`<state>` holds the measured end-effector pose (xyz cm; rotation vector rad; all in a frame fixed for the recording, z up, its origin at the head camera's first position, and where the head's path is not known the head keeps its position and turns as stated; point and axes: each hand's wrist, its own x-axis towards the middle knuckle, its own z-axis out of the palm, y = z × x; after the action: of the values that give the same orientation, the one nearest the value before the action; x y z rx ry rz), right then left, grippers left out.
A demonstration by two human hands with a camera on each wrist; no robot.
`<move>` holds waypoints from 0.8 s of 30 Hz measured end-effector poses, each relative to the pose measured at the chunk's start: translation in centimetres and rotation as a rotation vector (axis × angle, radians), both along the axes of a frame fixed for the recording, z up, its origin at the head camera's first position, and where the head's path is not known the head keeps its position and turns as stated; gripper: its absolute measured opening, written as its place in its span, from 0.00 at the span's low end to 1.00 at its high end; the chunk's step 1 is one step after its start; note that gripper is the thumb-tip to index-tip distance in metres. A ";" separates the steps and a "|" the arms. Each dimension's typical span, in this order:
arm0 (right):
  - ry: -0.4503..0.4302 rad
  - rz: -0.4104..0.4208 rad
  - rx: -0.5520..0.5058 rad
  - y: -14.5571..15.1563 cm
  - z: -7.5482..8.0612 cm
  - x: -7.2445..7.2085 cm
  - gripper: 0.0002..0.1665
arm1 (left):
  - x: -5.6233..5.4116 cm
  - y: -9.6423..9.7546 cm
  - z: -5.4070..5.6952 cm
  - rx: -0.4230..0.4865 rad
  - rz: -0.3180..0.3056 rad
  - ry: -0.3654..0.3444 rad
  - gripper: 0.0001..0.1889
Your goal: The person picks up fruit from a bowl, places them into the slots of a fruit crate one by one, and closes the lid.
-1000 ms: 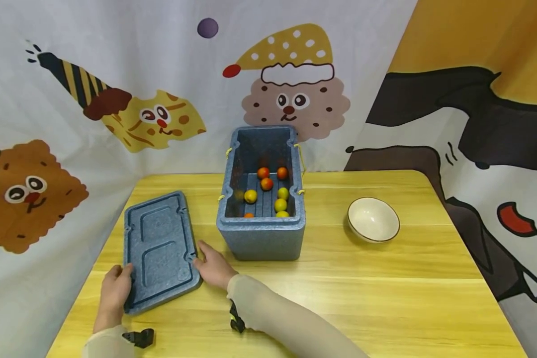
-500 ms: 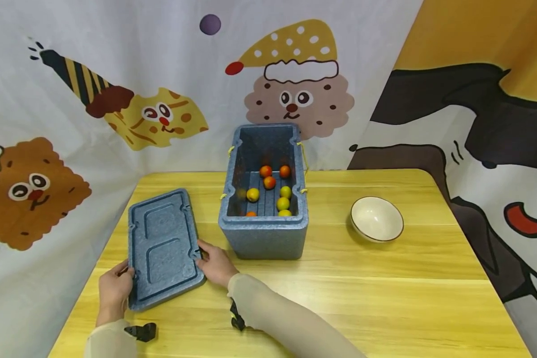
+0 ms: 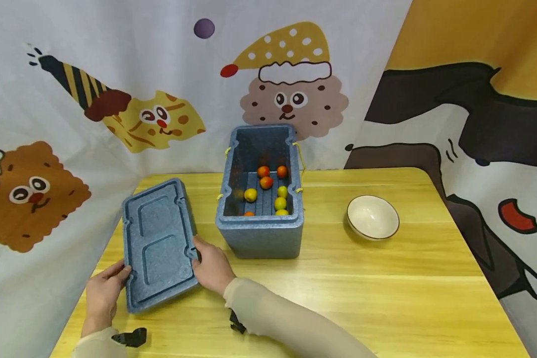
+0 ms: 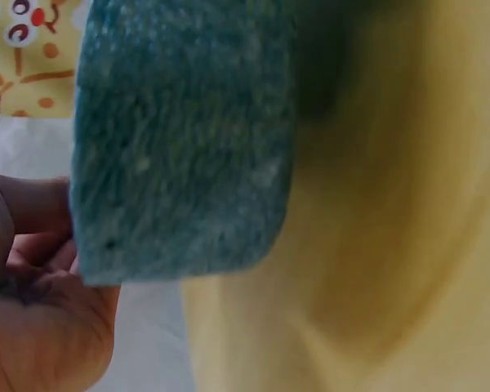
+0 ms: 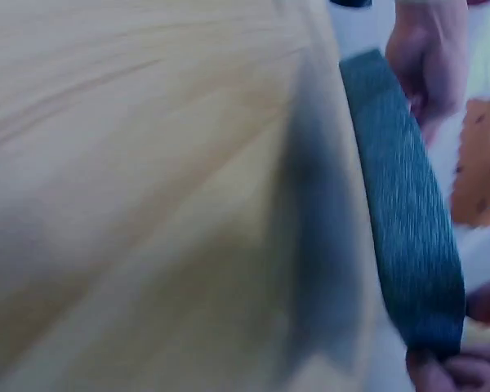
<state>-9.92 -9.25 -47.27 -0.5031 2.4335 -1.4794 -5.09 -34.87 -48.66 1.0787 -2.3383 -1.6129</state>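
Observation:
A blue-grey foam lid (image 3: pixel 161 243), its recessed face up, is held at the left of the table. My left hand (image 3: pixel 104 293) grips its left edge, and my right hand (image 3: pixel 212 266) grips the right edge near a notch. In the left wrist view the lid's thick end (image 4: pixel 180 155) fills the middle, with a shadow on the table below. The right wrist view shows the lid's side (image 5: pixel 404 196) raised over the wood. To the right of the lid stands the matching foam box (image 3: pixel 261 241), uncovered, with several red tomatoes (image 3: pixel 266 183) and yellow-green fruits (image 3: pixel 280 204) inside.
A white bowl (image 3: pixel 373 219) with a dark rim sits on the wooden table (image 3: pixel 362 298), right of the box. Yellow cords (image 3: pixel 301 159) hang at the box's sides. Behind the table is a cartoon-printed cloth (image 3: pixel 161 40).
The lid has risen off the table in both hands, its far edge tilting up, and shifted slightly left relative to the box. The box, fruit and bowl stay put.

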 end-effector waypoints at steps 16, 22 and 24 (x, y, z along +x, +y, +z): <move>0.594 -0.178 -0.148 3.3 9.1 1.1 0.25 | -2.4 3.3 12.3 0.162 0.000 0.392 0.22; 0.646 -0.210 -0.252 5.6 12.6 0.5 0.23 | -3.6 4.7 17.2 0.037 -0.152 0.373 0.25; 0.631 -0.240 -0.266 6.9 13.5 0.0 0.22 | -4.2 5.7 18.1 0.040 -0.204 0.394 0.26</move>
<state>-9.94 -2.39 -33.77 -0.8705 2.8503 -2.0059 -9.29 -29.20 -30.52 0.4787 -2.2100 -1.7527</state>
